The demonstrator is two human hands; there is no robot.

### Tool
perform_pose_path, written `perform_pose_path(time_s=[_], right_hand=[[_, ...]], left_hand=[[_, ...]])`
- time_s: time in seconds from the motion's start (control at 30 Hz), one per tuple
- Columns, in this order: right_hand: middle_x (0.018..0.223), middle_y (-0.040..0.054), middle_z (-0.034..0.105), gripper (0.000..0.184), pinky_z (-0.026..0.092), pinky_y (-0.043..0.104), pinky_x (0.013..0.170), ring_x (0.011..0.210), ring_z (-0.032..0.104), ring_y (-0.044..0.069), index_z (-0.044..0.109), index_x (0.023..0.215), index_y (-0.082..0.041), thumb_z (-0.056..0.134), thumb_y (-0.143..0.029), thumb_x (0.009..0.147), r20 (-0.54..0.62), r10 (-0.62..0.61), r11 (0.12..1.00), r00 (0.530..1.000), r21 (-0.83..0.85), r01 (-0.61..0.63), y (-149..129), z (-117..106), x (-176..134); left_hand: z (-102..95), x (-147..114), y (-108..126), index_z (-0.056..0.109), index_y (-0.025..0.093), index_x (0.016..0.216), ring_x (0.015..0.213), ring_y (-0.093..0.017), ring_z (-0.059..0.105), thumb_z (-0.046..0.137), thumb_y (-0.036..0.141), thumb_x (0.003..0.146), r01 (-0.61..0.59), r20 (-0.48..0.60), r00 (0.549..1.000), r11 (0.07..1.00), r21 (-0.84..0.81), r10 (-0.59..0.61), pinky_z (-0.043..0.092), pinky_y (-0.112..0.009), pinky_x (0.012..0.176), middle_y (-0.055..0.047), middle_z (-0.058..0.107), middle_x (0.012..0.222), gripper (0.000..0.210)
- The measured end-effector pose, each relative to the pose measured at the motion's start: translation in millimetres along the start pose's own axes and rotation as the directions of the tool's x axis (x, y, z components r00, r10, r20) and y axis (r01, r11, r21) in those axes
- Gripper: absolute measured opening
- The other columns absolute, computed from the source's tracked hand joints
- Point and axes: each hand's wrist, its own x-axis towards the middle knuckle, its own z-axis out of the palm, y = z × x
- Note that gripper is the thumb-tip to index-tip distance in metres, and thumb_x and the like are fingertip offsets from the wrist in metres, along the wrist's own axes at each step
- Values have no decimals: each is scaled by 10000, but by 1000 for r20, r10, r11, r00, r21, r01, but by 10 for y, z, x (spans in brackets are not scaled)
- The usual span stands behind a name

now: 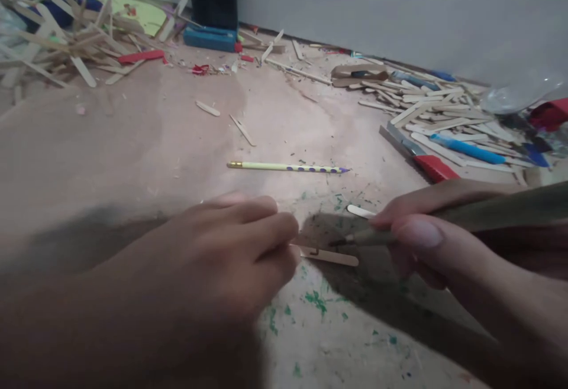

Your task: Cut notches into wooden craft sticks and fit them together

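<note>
My left hand (pixel 239 253) is closed with its fingers curled over one end of a craft stick (pixel 337 257), pressing it to the table. A small dark angular mark shows on the stick close to my fingertips. In my right hand (pixel 452 253) a dark-bodied marker (pixel 370 236) is gripped between thumb and fingers. Its dark tip points left, just above the stick; I cannot tell whether it touches. Another craft stick (pixel 360 211) lies partly behind my right fingers. Beyond both hands rests a pale pencil (pixel 275 167) with purple spots.
A red-handled cutter (pixel 435 167) and a blue pen (pixel 468 149) lie by a heap of craft sticks (pixel 439 108) at right. More sticks (pixel 53 40) pile at back left. A blue-based dark object (pixel 210 37) stands against the wall. Green scraps (pixel 316 301) dot the table.
</note>
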Motion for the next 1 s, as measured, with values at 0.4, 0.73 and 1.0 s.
perform_pose_path(time_s=[0.4, 0.73, 1.0], right_hand=[[538, -84, 689, 261, 431, 203, 346, 389, 570, 77, 798, 710, -341, 859, -429, 949, -222, -224, 960, 949, -221, 174, 90, 296, 7], [550, -96, 684, 224, 443, 238, 344, 414, 560, 98, 807, 693, -362, 941, -320, 868, -271, -93, 993, 958, -97, 69, 87, 419, -49], [579, -78, 684, 247, 462, 325, 372, 450, 577, 151, 786, 718, -413, 880, -395, 946, -252, -53, 982, 966, -188, 5, 36, 371, -75]], left_hand=[[43, -39, -20, 703, 199, 966, 964, -243, 708, 396, 173, 1214, -14, -23, 1000, 999, -42, 13, 562, -401, 855, -30, 756, 1069, 395], [70, -46, -25, 755, 214, 1079, 945, -235, 682, 513, 162, 1160, -26, -44, 999, 999, -45, 24, 540, -418, 816, -13, 738, 1065, 260], [88, -55, -7, 730, 210, 1019, 981, -239, 668, 535, 134, 1135, -26, -45, 999, 999, -38, 25, 522, -409, 826, -16, 711, 1068, 239]])
